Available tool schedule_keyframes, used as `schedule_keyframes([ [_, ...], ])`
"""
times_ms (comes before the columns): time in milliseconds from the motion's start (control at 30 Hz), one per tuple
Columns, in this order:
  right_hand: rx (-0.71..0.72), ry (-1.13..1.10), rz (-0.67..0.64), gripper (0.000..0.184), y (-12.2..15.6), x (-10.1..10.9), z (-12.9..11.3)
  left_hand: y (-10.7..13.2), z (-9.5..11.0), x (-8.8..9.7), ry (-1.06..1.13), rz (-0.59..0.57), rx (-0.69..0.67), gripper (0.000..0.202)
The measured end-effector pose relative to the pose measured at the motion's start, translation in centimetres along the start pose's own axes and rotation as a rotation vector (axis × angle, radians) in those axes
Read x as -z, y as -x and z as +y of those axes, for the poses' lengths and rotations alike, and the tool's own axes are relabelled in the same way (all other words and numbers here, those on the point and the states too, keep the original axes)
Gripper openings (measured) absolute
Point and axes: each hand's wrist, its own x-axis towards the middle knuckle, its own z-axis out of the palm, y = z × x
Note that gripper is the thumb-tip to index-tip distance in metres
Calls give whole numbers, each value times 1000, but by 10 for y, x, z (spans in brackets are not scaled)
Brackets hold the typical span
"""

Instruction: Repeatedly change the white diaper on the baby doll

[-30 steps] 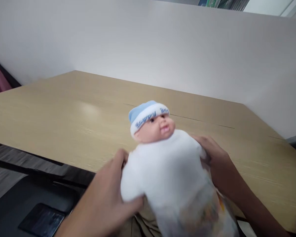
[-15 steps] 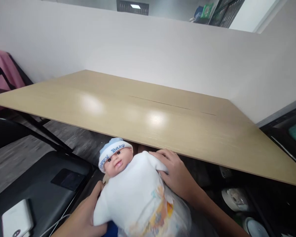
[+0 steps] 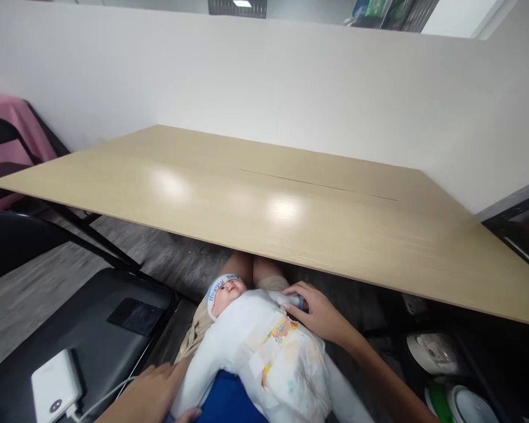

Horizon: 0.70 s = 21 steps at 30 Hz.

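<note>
A baby doll (image 3: 242, 323) in a white long-sleeved suit lies face up across my lap, with its head toward the table. On its head is a white and blue cap (image 3: 216, 291) with "Happy Baby" lettering. A diaper (image 3: 297, 367) with an orange printed band covers its lower body over the suit. My left hand (image 3: 170, 382) is closed around the doll's sleeve on the left, thumb below and fingers above. With thumb and fingers, my right hand (image 3: 315, 311) grips the sleeve end of the other arm, near the table edge.
A wooden table (image 3: 335, 229) spans the space before me. At left, a black chair seat (image 3: 101, 346) carries a dark phone (image 3: 134, 316) and a white power bank (image 3: 56, 385) with a cable. Lidded containers (image 3: 434, 352) sit low on the right.
The doll has gone from held up and tilted toward me to lying back on my lap, lower and farther from the camera. Both hands have moved down with it.
</note>
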Motion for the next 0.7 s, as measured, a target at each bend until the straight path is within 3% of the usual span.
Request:
schedule_keyframes([
  [100, -72, -156, -124, 34, 21, 8, -20, -5, 28, 32, -83, -2, -44, 87],
  [167, -95, -222, -163, 39, 29, 8, -26, -24, 53, 49, 0, 27, -188, 88],
  [267, -118, -285, -166, 42, 34, 6, -25, -75, 90, 59, 196, -49, -461, 75],
  [367, -137, -308, -143, 43, 33, 4, -18, -128, 114, 54, 310, -114, -655, 51],
  [500, -140, -277, -69, 38, 34, 0, -8, -160, 122, 43, 364, -190, -742, 32],
  [700, -132, -254, 66, 28, 34, -8, -5, -145, 115, 33, 450, -148, -664, 34],
])
